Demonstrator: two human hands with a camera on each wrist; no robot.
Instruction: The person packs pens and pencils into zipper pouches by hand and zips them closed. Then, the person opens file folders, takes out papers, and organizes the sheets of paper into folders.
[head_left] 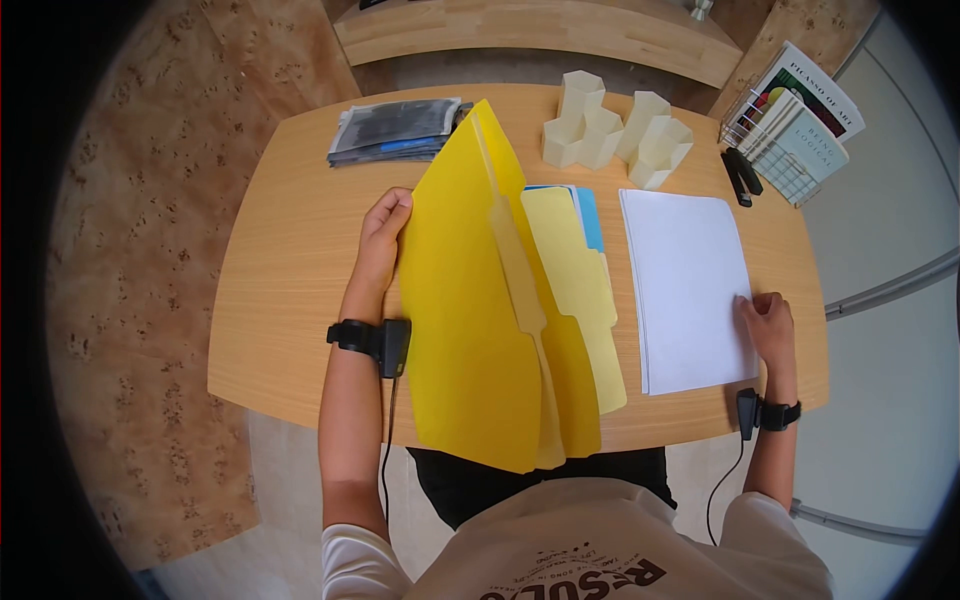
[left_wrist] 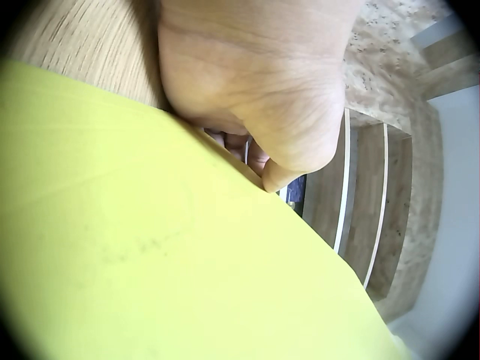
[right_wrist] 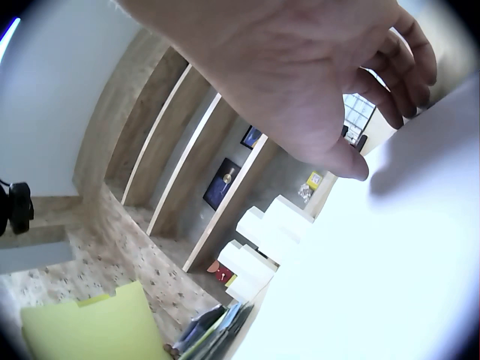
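Note:
My left hand (head_left: 381,235) grips the left edge of a yellow file folder (head_left: 460,330), thumb on the near face and fingers behind it. The folder stands tilted up and partly spread, and pale tabbed divider edges show inside. In the left wrist view the yellow sheet (left_wrist: 150,247) fills the lower part, with the left hand (left_wrist: 255,90) at its edge. By the right edge of a stack of white paper (head_left: 690,290), my right hand (head_left: 771,325) hovers with loosely bent fingers. The right wrist view shows a gap between the thumb and fingers of that hand (right_wrist: 322,97), close over the paper.
Pale yellow folders (head_left: 575,265) and a blue one (head_left: 591,220) lie beside the raised folder. Farther back are dark zip pouches (head_left: 395,130) and cream hexagonal holders (head_left: 585,130). A black stapler (head_left: 741,177) lies near a wire rack (head_left: 775,150) of books at the right.

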